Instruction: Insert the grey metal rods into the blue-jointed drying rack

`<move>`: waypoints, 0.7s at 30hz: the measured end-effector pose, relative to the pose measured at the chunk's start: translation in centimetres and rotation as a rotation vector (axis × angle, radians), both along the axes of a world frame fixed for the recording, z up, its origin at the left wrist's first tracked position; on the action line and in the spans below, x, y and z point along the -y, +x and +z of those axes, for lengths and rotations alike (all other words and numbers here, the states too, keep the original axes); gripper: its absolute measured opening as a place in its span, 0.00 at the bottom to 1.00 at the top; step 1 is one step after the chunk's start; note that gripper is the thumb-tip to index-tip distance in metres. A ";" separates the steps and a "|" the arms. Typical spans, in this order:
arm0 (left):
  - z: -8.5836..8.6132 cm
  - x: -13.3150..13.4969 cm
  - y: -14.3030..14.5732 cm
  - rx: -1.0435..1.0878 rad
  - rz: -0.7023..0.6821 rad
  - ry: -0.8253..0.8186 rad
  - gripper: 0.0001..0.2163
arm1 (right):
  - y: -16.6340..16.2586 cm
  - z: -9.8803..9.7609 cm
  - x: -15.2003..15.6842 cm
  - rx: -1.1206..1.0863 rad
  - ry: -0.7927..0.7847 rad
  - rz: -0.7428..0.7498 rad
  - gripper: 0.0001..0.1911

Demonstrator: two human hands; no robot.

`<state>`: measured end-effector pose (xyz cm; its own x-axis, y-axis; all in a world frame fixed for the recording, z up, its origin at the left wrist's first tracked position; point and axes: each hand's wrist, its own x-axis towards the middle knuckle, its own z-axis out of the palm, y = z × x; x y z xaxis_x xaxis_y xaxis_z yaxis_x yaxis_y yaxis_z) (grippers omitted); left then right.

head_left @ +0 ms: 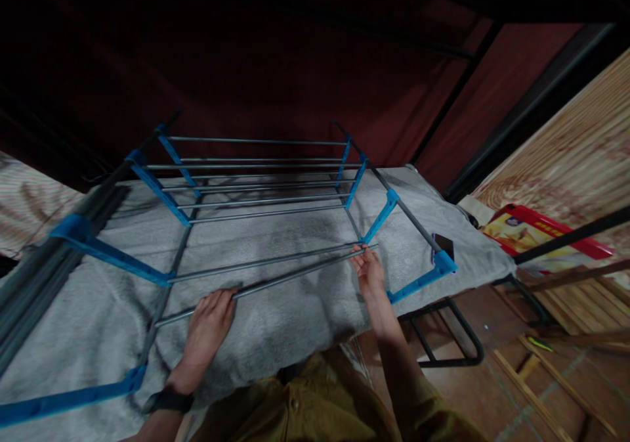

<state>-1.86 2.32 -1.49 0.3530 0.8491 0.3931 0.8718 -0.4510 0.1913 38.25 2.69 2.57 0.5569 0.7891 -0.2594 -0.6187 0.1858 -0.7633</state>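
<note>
At the far left of the frame a bundle of dark metal tubes point(34, 284) is laid along the edge of the grey blanket point(275, 324), joined to a blue plastic connector point(98, 248). The blanket is spread over a folding cot, seemingly so that the rack parts lie flat and do not roll.

Left of centre, low in the frame, the left hand point(209, 324) is laid palm down with the fingers curled loosely over the near end of a loose grey rod point(275, 281), which is pinned against the blanket. The rod runs up and to the right across the middle of the frame. Its far end is pinched between the fingertips of the right hand point(368, 270), just beside a blue side bracket point(378, 217), as if being lined up with a socket there.

Behind it, the partly assembled shoe rack point(256, 179) is seen lying with its rods already seated. A dark phone point(443, 245) rests near the right edge, and a red package point(541, 232) lies further right.
</note>
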 end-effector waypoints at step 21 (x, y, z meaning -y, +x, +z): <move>0.9 0.5 -0.3 0.144 0.032 0.072 0.16 | 0.5 10.9 -1.1 0.104 0.232 0.085 0.11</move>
